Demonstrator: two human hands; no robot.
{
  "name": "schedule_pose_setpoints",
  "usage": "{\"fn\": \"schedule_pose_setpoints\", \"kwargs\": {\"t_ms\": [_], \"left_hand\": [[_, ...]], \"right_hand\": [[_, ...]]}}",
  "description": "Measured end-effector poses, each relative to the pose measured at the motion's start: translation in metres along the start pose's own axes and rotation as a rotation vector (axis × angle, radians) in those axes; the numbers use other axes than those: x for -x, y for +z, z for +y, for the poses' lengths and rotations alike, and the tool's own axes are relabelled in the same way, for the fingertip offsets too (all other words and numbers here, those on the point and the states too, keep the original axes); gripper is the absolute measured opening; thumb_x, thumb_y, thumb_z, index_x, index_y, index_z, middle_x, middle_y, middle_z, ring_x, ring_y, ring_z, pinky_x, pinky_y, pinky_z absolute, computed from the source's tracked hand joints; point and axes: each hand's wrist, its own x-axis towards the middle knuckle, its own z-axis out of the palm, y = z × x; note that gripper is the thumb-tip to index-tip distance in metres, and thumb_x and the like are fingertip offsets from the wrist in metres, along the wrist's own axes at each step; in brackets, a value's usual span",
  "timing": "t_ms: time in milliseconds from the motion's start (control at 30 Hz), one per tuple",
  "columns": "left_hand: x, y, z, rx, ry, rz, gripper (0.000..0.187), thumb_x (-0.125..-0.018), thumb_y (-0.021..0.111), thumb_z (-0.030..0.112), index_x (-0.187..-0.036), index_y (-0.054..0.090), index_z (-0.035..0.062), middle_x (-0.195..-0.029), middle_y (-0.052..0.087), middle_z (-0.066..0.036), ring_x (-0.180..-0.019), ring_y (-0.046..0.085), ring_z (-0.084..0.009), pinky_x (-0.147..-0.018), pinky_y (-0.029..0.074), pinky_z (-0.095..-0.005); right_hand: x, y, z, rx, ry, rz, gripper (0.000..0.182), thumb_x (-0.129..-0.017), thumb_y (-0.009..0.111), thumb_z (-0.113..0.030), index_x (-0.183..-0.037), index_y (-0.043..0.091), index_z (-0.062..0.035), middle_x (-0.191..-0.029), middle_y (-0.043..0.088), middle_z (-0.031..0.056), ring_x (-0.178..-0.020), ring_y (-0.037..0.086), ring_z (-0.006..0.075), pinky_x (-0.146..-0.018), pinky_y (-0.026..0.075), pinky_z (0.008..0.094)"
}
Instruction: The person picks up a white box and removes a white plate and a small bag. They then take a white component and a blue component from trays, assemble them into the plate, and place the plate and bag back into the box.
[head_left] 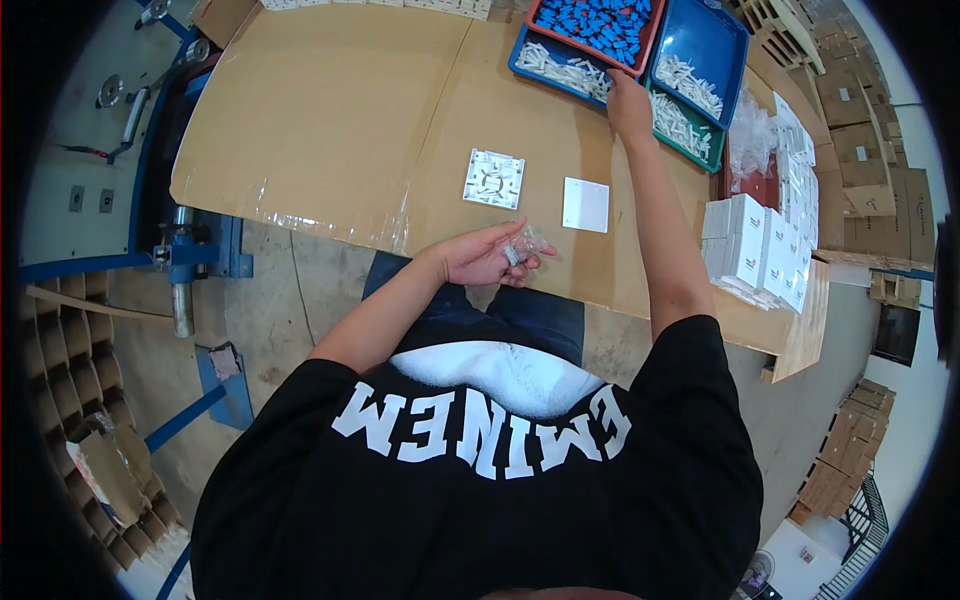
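Observation:
My left hand (480, 257) is palm up at the table's front edge, its fingers curled round a small clear plastic bag (526, 243) with small pieces inside that I cannot make out. My right hand (627, 103) reaches to the near right corner of a blue tray (517, 64) of white plastic pieces (562, 70), just below a red tray (661, 12) of blue pieces (598, 28). Its fingertips are hidden at the tray. Between me and the trays lie a square white plastic tray with a round inner frame (493, 179) and a flat white square cover (586, 205).
Another blue tray (742, 55) and a green tray (716, 160), both with white pieces, stand right of my right hand. Stacked white boxes (745, 240) and crumpled clear bags (752, 140) occupy the table's right end. A blue-framed machine (105, 150) stands at left beyond the cardboard-covered table (320, 120).

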Motion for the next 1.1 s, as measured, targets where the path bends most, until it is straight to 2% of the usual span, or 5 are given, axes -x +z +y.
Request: {"fn": "schedule_pose_setpoints", "kwargs": {"t_ms": [167, 433, 833, 967, 1100], "left_hand": [[0.003, 0.001, -0.001, 0.022, 0.016, -0.009, 0.069, -0.109, 0.031, 0.058, -0.147, 0.051, 0.0046, -0.098, 0.058, 0.001, -0.085, 0.051, -0.0134, -0.089, 0.045, -0.0317], [0.002, -0.001, -0.004, 0.009, 0.033, 0.007, 0.067, -0.109, 0.035, 0.057, -0.148, 0.048, 0.0044, -0.099, 0.057, 0.002, -0.086, 0.051, -0.0123, -0.09, 0.045, -0.0322], [0.004, 0.0, -0.003, 0.097, 0.062, 0.04, 0.068, -0.108, 0.04, 0.055, -0.151, 0.045, 0.0026, -0.098, 0.054, 0.001, -0.081, 0.047, -0.0127, -0.088, 0.044, -0.0326], [0.005, -0.004, -0.006, 0.195, 0.118, 0.101, 0.068, -0.108, 0.041, 0.055, -0.151, 0.044, 0.0018, -0.101, 0.058, 0.001, -0.079, 0.047, -0.0127, -0.088, 0.045, -0.0322], [0.009, -0.011, -0.008, 0.188, 0.199, 0.023, 0.065, -0.108, 0.043, 0.052, -0.151, 0.046, 0.0032, -0.116, 0.065, -0.001, -0.09, 0.056, -0.0134, -0.093, 0.048, -0.0342]], "right_hand": [[-0.014, 0.011, 0.002, 0.18, 0.001, -0.071, 0.026, -0.093, 0.048, -0.004, -0.112, 0.066, -0.0048, -0.111, 0.071, 0.0206, -0.104, 0.069, 0.0401, -0.086, 0.055, 0.052], [-0.027, 0.02, 0.0, 0.235, 0.169, -0.169, 0.024, -0.09, 0.062, -0.012, -0.11, 0.073, -0.0078, -0.111, 0.073, 0.018, -0.102, 0.07, 0.037, -0.087, 0.056, 0.0486], [-0.018, -0.019, -0.019, 0.165, 0.194, 0.009, 0.02, -0.097, 0.061, -0.027, -0.106, 0.077, -0.0178, -0.099, 0.075, 0.0134, -0.092, 0.072, 0.0369, -0.077, 0.056, 0.0504], [-0.002, -0.028, -0.024, -0.136, 0.049, 0.288, 0.018, -0.097, 0.065, -0.021, -0.107, 0.078, -0.0128, -0.092, 0.071, 0.0143, -0.086, 0.069, 0.0356, -0.074, 0.054, 0.0457], [0.076, -0.058, -0.073, -0.535, 0.164, 0.108, 0.017, -0.097, 0.067, -0.01, -0.11, 0.077, -0.0057, -0.086, 0.069, 0.0092, -0.072, 0.065, 0.0183, -0.064, 0.049, 0.0307]]}}
